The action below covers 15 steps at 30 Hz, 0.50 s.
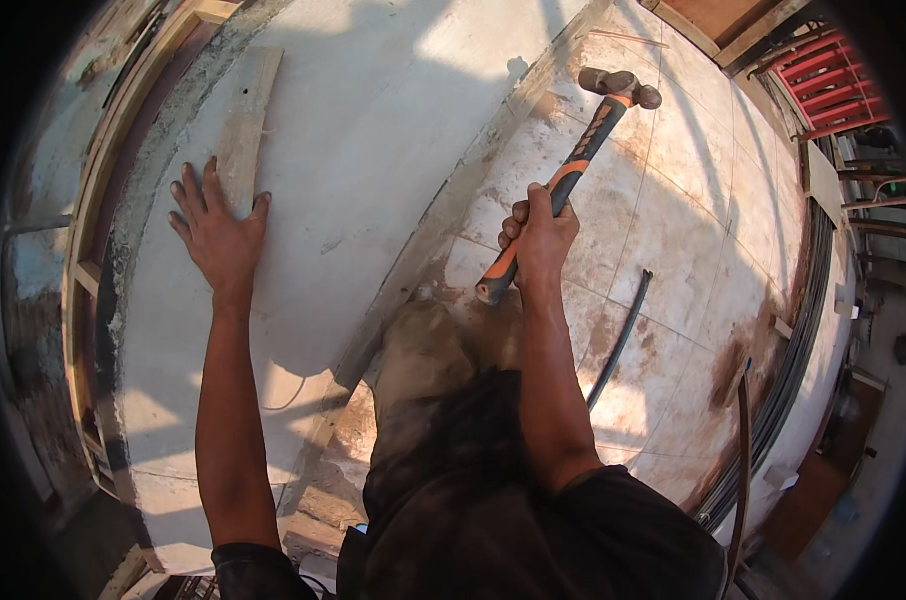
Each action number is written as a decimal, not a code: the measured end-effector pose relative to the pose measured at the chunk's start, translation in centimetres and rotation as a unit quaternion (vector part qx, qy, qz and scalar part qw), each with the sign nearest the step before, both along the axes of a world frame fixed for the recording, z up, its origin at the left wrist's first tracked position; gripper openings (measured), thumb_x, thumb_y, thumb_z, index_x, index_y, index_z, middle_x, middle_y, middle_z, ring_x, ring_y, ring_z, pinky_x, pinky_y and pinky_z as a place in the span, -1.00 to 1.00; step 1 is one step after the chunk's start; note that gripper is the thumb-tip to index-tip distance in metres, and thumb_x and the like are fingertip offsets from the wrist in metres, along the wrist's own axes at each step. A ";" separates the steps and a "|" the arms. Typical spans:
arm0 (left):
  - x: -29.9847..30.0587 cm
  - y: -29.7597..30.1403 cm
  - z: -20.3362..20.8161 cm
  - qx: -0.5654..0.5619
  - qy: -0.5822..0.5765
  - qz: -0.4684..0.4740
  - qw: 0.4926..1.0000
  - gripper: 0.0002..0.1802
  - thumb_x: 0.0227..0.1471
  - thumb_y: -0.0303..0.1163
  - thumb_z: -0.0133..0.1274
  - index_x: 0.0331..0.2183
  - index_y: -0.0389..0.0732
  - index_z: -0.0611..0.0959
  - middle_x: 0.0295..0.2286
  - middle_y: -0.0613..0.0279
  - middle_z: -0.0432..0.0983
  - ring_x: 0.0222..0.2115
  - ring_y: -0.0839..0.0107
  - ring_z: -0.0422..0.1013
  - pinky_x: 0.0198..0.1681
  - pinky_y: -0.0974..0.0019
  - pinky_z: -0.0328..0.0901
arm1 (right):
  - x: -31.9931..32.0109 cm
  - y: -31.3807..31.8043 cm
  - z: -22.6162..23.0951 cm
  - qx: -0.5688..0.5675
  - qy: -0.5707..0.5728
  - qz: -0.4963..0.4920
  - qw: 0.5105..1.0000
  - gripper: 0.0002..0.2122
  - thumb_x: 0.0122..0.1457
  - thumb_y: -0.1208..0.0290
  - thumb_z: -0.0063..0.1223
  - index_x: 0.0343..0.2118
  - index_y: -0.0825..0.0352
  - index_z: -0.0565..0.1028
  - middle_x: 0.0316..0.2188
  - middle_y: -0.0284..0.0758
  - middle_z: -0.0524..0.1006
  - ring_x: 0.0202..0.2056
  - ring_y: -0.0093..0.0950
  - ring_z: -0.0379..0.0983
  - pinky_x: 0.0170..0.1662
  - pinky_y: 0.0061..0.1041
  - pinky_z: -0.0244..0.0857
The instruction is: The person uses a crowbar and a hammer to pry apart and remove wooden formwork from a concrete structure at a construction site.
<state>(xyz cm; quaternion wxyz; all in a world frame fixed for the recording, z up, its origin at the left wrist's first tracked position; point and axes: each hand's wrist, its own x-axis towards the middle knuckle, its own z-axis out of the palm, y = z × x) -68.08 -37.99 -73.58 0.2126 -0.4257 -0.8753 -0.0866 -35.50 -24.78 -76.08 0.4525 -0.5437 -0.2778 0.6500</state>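
My right hand is closed round the black and orange handle of a ball-peen hammer. The dark metal head points up and away, over the tiled floor, and the handle's butt sticks out below my fist. My left hand has its fingers spread, with the palm down at the near end of a flat wooden board. That board lies on a smooth grey concrete slab. Whether the palm presses on the board or only on the concrete beside it, I cannot tell.
A raised edge runs between slab and tiled floor. On the tiles lies a short dark rod. Bundled long bars line the right side, near a red slatted frame. Wooden framing borders the slab's left.
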 end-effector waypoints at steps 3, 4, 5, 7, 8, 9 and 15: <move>-0.3 -0.6 -0.3 -0.015 0.005 0.031 0.999 -0.03 -0.16 -0.07 0.34 0.25 0.03 0.27 0.30 0.10 0.04 0.33 -0.01 -0.07 0.33 -0.24 -0.10 | 1.0 4.5 4.6 0.075 0.008 -0.058 0.995 -0.83 0.23 0.36 0.00 -0.38 0.27 0.27 -0.64 -0.39 0.32 -0.70 -0.56 0.26 -0.69 -0.48 0.18; -0.4 -0.5 -0.3 -0.009 0.006 0.026 1.000 -0.03 -0.16 -0.07 0.34 0.25 0.03 0.27 0.30 0.10 0.04 0.33 -0.01 -0.07 0.33 -0.24 -0.10 | 1.3 6.6 5.6 0.119 0.019 -0.075 0.990 -0.82 0.22 0.37 0.00 -0.40 0.28 0.25 -0.65 -0.38 0.31 -0.72 -0.56 0.26 -0.70 -0.49 0.18; -0.3 -0.3 -0.1 -0.015 0.005 0.029 0.999 -0.03 -0.16 -0.08 0.35 0.25 0.00 0.27 0.30 0.11 0.04 0.33 -0.01 -0.07 0.33 -0.23 -0.09 | 1.8 8.7 6.4 0.163 0.030 -0.092 0.982 -0.81 0.21 0.39 -0.01 -0.41 0.30 0.23 -0.65 -0.38 0.31 -0.73 -0.56 0.25 -0.71 -0.49 0.17; 0.0 0.0 0.0 -0.022 0.006 0.028 0.999 -0.02 -0.16 -0.09 0.35 0.25 -0.03 0.27 0.31 0.12 0.03 0.33 -0.01 -0.06 0.33 -0.22 -0.08 | 2.8 12.9 6.9 0.186 0.027 -0.108 0.976 -0.82 0.21 0.38 0.00 -0.40 0.29 0.25 -0.64 -0.38 0.31 -0.71 -0.56 0.25 -0.68 -0.49 0.18; 0.4 0.5 -0.1 -0.027 -0.004 0.033 0.999 -0.01 -0.18 -0.11 0.36 0.25 -0.04 0.27 0.30 0.11 0.04 0.32 -0.01 -0.06 0.33 -0.22 -0.08 | 3.5 14.9 6.9 0.209 0.021 -0.119 0.970 -0.83 0.22 0.37 0.00 -0.38 0.28 0.26 -0.64 -0.38 0.31 -0.69 -0.56 0.24 -0.66 -0.49 0.19; 0.7 1.1 -0.4 -0.031 -0.014 0.036 0.999 -0.01 -0.19 -0.14 0.37 0.25 -0.05 0.27 0.30 0.11 0.04 0.32 -0.02 -0.06 0.33 -0.22 -0.07 | 4.2 16.8 6.8 0.216 -0.006 -0.132 0.967 -0.82 0.21 0.37 0.00 -0.38 0.29 0.25 -0.63 -0.38 0.31 -0.68 -0.56 0.25 -0.65 -0.49 0.20; -0.1 0.3 0.1 -0.009 0.004 0.039 0.999 0.03 -0.25 -0.19 0.36 0.25 -0.09 0.25 0.31 0.07 0.03 0.32 -0.05 -0.06 0.33 -0.23 -0.09 | 3.8 28.2 5.1 0.196 -0.072 -0.083 0.974 -0.82 0.21 0.36 0.00 -0.39 0.29 0.26 -0.64 -0.40 0.32 -0.71 -0.58 0.25 -0.68 -0.50 0.19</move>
